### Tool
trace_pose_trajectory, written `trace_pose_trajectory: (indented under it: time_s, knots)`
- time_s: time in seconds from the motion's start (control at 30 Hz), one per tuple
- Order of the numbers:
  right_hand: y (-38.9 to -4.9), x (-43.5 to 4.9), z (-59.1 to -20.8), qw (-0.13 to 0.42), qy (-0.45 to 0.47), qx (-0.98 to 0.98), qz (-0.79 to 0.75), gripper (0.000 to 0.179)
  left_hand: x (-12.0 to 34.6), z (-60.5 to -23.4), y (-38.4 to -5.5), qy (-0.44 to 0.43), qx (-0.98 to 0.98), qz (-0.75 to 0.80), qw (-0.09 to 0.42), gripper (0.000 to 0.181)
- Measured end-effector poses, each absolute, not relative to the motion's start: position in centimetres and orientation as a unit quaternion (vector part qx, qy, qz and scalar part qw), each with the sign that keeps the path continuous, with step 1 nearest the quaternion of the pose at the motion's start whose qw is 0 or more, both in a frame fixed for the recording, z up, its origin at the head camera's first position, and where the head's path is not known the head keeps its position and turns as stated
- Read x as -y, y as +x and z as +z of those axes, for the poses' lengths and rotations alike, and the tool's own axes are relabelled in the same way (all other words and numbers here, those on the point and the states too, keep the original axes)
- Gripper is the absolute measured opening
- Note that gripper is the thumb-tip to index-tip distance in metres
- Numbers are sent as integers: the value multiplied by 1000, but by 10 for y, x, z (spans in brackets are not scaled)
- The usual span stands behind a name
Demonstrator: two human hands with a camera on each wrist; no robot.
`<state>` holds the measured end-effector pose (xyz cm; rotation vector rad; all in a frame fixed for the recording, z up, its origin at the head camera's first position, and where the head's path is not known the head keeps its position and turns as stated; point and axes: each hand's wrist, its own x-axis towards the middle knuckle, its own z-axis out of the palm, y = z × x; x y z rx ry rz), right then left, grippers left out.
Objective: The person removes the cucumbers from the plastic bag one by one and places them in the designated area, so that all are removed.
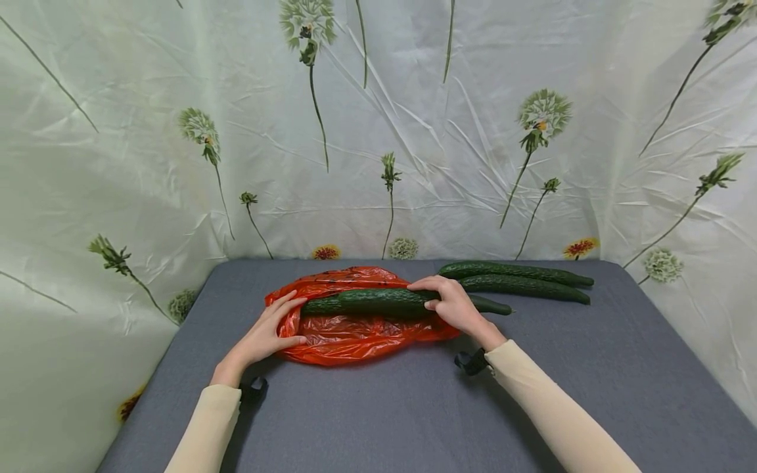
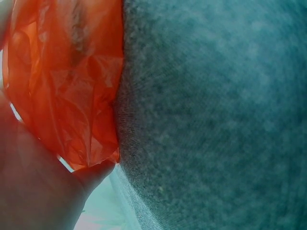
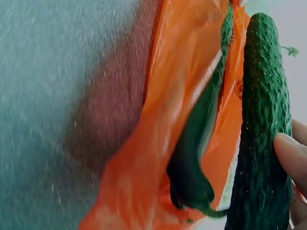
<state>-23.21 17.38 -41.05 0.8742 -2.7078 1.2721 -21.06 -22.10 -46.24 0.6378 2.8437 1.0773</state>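
Note:
My right hand [image 1: 452, 305] grips a dark green cucumber [image 1: 384, 301] from above. It lies lengthwise over the opening of a red plastic bag [image 1: 349, 355]. In the right wrist view the fingers [image 3: 292, 155] press against the bumpy skin of this cucumber. Beneath it, a second cucumber [image 3: 196, 148] with a curled stem rests inside the bag. My left hand [image 1: 266, 335] holds the bag's left end, thumb and fingers spread along the rim. Close up in the left wrist view, the thumb [image 2: 93, 177] is at the edge of the thin plastic.
Two more cucumbers, a front one [image 1: 526, 288] and a rear one [image 1: 514, 270], lie side by side at the back right of the grey cloth-covered table [image 1: 378, 420]. Behind the table hangs a pale curtain [image 1: 414, 131] with printed dandelions.

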Motion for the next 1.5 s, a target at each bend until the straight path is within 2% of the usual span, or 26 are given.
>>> trace_pose_trajectory:
  time_s: [1.5]
  knots:
    - [-237, -232, -408, 34, 251, 881, 399, 49, 221, -464, -212, 208, -916, 342, 18, 76]
